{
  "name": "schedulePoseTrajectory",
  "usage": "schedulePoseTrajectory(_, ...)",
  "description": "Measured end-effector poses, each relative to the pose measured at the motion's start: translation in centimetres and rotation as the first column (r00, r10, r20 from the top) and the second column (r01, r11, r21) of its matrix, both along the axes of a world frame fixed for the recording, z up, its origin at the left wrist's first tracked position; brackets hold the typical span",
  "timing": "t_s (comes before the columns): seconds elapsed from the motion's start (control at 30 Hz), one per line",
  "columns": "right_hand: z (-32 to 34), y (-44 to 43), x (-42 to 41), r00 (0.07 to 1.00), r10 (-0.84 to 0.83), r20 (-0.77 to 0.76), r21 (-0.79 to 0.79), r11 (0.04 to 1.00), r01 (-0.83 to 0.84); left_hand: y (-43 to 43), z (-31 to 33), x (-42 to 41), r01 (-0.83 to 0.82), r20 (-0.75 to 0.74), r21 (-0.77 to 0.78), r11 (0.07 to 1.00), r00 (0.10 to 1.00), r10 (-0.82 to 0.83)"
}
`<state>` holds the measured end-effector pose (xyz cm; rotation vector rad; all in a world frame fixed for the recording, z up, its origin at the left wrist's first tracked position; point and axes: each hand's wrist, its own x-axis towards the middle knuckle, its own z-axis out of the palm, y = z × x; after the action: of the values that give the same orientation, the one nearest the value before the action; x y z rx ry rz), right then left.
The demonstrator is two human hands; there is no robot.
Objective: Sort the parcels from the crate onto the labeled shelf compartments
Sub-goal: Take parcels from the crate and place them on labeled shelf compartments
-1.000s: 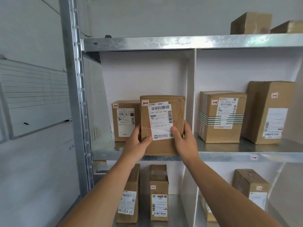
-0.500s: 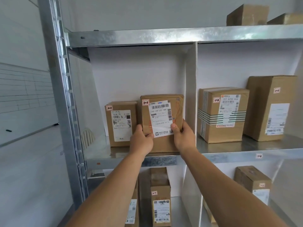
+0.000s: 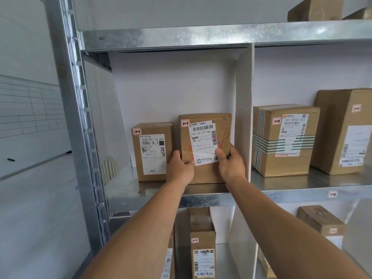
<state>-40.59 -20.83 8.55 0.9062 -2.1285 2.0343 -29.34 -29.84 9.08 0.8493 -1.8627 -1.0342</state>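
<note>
A shiny metal shelf (image 3: 201, 200) stands by a white wall. A whiteboard (image 3: 30, 107) hangs on the wall at the left. A white divider (image 3: 243, 117) cuts the shelf into two parts.

The parcel (image 3: 205, 174) stands upright in the left part, on the shelf and just beside the divider. Both arms reach up to it. The left hand (image 3: 179, 170) holds its left side, with the thumb on the front. The right hand (image 3: 231, 166) holds its right side, with the thumb on the white label (image 3: 204, 141).

The label says "EMS" and "159-159-L02-160". A little sticker (image 3: 185, 123) on the top corner says "1-1". The smaller box (image 3: 153, 152) to its left also says "1-1". In the right part, the striped box (image 3: 281, 139) says "1-2" and "507 N705 A64". A tag (image 3: 332, 194) on the shelf edge says "1-2". A low box (image 3: 202, 248) on the shelf below says "2-1".
</note>
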Motion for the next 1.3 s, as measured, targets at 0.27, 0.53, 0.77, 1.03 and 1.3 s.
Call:
schedulePoseTrajectory(0.27,0.7,0.4,0.1,0.999,0.017,0.035,0.041,0.999,-0.019,-0.3,0.0,-0.1,-0.003,0.031,0.018,1.0,1.0,0.003)
schedulePoseTrajectory(0.53,0.9,0.8,2.2,1.0,-0.022,0.022,-0.02,1.0,0.023,-0.1,0.3,0.4,0.003,-0.05,0.06,0.998,0.999,0.0)
schedulePoseTrajectory(0.77,1.7,2.0,5.0,0.977,-0.117,-0.177,-0.117,0.988,0.097,0.2,0.5,2.3,0.036,-0.216,-0.047,0.998,0.975,-0.045)
schedulePoseTrajectory(1.03,2.0,1.6,10.0,0.903,-0.048,-0.426,-0.146,0.989,-0.016,-0.5,0.1,7.2,-0.129,-0.369,-0.226,0.966,0.929,0.038)
schedulePoseTrajectory(1.3,1.2,-1.5,15.0,0.914,0.172,-0.366,-0.026,0.98,-0.195,-3.7,-1.2,11.5,-0.195,-0.339,-0.271,0.943,0.936,0.097)
